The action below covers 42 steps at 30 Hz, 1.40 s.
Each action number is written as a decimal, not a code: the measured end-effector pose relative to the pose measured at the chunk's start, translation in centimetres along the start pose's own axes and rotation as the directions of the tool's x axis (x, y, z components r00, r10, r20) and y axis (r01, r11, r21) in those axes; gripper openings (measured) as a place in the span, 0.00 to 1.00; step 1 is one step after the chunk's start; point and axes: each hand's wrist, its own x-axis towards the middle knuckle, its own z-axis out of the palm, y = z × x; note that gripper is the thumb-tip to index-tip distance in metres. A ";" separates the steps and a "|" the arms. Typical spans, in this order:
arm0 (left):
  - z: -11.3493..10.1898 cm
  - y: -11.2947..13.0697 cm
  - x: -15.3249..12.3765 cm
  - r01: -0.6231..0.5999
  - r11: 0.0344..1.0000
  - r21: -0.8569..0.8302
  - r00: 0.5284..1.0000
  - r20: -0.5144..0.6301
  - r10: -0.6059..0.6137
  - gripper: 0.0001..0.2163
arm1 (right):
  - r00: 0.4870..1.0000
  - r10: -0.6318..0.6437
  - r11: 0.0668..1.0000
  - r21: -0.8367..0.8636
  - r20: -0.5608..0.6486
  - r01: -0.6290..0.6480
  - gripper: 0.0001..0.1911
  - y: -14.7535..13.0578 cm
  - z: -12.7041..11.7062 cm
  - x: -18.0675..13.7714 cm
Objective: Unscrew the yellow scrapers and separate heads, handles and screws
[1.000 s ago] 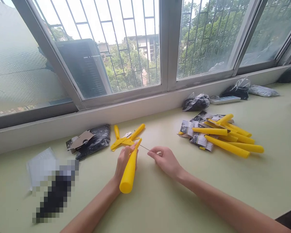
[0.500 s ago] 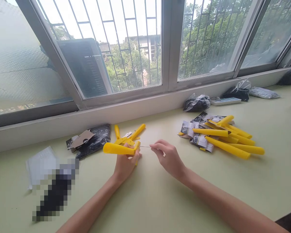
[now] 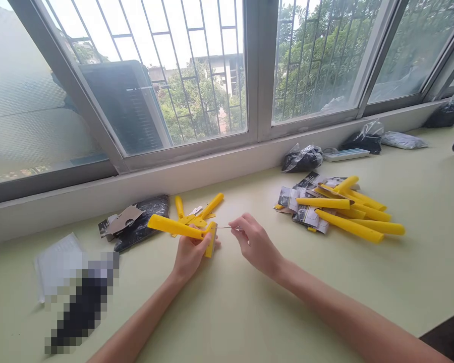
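My left hand is closed around the head of a yellow scraper, whose thick handle points left and slightly up. The flat head stands near upright, its edge facing right. Pinched in the fingertips of my right hand is a thin metal hex key, held level with its tip at the right face of the scraper's head. Whether the tip sits inside a screw is too small to tell. Just behind my left hand lie more yellow scrapers on the table.
To the right is a pile of yellow-handled scrapers with printed cards. Dark plastic bags and a white power strip line the window wall. At left lie a black packet, brown card and a clear bag.
The scraper has turned in my left hand, so its head shows more broadly and its handle tilts up more. My right hand stays close by with the hex key. The view has shifted slightly.
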 end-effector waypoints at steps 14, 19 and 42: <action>0.0 0.0 0.1 -0.023 1.000 0.015 1.000 -0.007 0.023 0.16 | 0.998 0.058 0.997 -0.056 0.006 -0.058 0.06 -0.3 -0.2 0.0; 0.1 0.0 0.1 -0.005 1.000 -0.002 1.000 -0.003 0.005 0.16 | 0.962 0.258 0.959 -0.144 0.088 -0.244 0.18 -0.3 -0.4 0.1; 0.3 0.1 -0.4 -0.164 0.970 0.179 0.984 -0.042 0.174 0.13 | 0.969 0.238 0.970 -0.061 0.062 -0.234 0.11 0.6 0.0 0.0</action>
